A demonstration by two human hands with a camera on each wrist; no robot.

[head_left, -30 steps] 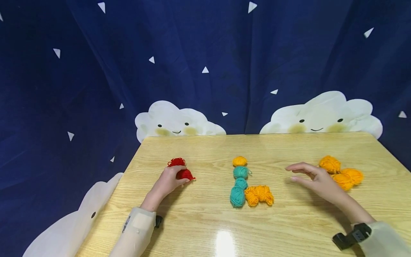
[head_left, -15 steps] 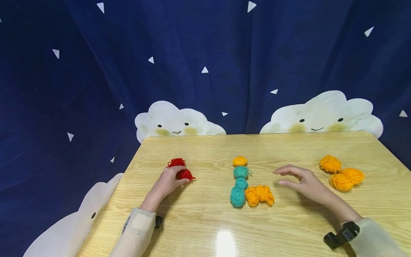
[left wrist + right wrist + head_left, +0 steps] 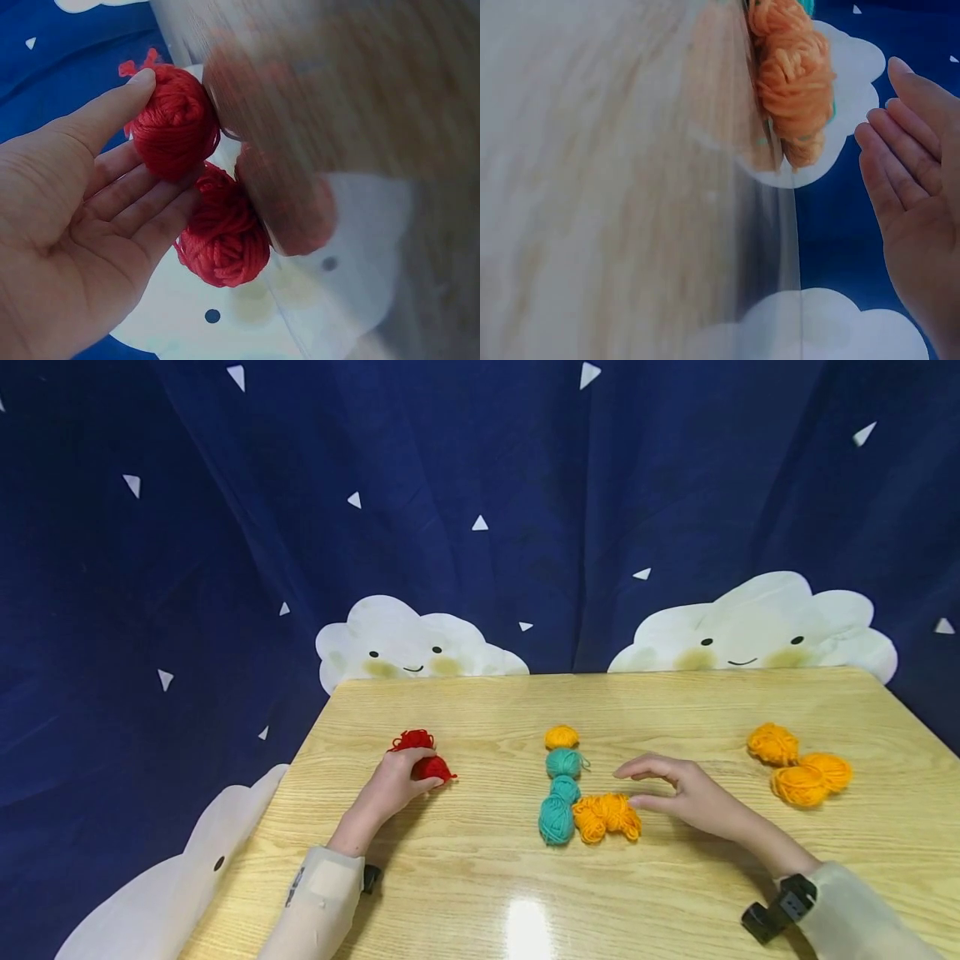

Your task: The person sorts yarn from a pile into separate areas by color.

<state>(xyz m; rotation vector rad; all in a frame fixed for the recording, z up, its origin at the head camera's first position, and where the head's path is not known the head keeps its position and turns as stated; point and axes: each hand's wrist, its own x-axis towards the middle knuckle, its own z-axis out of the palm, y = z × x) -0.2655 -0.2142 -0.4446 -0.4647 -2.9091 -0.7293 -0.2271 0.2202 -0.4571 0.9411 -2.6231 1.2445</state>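
My left hand (image 3: 396, 783) pinches a red ball of yarn (image 3: 174, 124) between thumb and fingers, at the left of the table. A second red yarn ball (image 3: 225, 240) lies beside it, close to the fingertips. The right hand (image 3: 686, 792) hovers over the table with thumb and fingers apart, nothing between them. Its thumb tip comes right up to the edge of the orange yarn balls (image 3: 606, 817) in the head view. Against these sits a column of teal yarn balls (image 3: 557, 821), with a small yellow yarn ball (image 3: 561, 737) at its far end.
Farther right on the wooden table (image 3: 480, 893) rests a cluster of orange yarn balls (image 3: 801, 785). Behind the table's far edge hangs a dark blue curtain (image 3: 450, 460) with white triangles and smiling clouds.
My right hand has moved left, away from the orange cluster and over towards the orange yarn balls by the teal column. The left hand has stayed in place on the red yarn ball.
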